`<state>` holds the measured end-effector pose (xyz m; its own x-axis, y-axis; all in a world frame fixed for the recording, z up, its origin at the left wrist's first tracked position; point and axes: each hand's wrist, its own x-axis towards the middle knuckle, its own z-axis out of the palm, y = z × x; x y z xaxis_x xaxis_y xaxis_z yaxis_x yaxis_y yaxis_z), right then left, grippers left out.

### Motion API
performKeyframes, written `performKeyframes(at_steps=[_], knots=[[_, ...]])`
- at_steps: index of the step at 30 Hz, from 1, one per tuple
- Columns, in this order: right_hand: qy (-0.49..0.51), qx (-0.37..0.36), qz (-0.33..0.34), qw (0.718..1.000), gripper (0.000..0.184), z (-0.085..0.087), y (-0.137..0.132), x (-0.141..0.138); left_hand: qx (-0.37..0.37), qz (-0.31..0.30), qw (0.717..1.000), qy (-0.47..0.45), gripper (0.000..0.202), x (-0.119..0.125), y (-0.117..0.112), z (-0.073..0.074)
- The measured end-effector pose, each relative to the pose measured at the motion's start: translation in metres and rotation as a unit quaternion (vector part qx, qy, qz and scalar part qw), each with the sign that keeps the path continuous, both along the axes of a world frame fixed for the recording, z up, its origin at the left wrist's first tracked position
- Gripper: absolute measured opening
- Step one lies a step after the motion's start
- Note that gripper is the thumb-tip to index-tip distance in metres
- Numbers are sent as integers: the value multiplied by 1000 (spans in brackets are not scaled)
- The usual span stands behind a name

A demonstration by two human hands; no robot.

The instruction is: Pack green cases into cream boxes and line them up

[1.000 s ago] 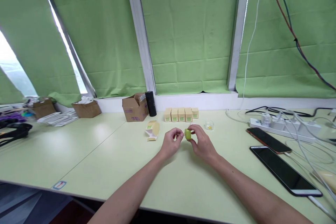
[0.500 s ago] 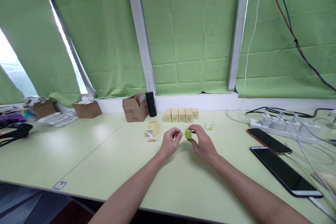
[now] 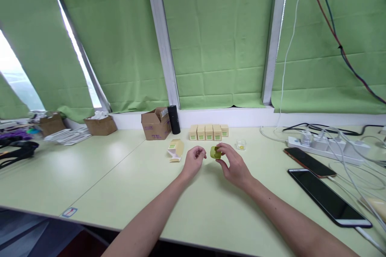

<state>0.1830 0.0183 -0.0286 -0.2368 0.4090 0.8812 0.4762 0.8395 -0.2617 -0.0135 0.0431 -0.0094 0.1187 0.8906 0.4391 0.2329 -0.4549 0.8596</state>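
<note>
My right hand (image 3: 233,164) pinches a small round green object (image 3: 215,152) between thumb and fingers, just above the pale green table (image 3: 105,176). My left hand (image 3: 194,160) hovers a little to the left of it, apart from it, with its fingers curled toward the thumb; what they hold, if anything, does not show. A small cream box (image 3: 175,149) with a green label lies open to the left of that hand. Behind the hands a row of several shut cream boxes (image 3: 208,131) stands near the window sill. A tiny clear container (image 3: 240,144) sits to the right.
A brown cardboard box (image 3: 156,123) and a black cylinder (image 3: 173,119) stand at the back. To the right lie two dark phones (image 3: 307,161) (image 3: 328,198), a white power strip (image 3: 325,144) and many cables. More cardboard boxes (image 3: 100,124) and clutter sit far left.
My left hand has let go of the green object and drawn slightly left. My right hand has turned the object, which now shows a broader face.
</note>
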Motion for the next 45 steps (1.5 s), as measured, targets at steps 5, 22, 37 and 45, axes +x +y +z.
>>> performKeyframes(at_steps=[5, 22, 37, 45], knots=[[-34, 18, -29, 999, 34, 1, 0, 1, 76, 11, 995, 57, 11, -3, -6, 4], [-71, 53, -24, 996, 46, 8, 0, -3, 230, -21, 964, 131, 44, 2, -16, 3], [-37, 46, -24, 998, 35, 7, -1, -2, 231, -20, 964, 129, 38, 1, -13, -1], [-25, 26, -3, 999, 30, 6, 0, -2, 242, -15, 961, 137, 39, 1, -14, -1]])
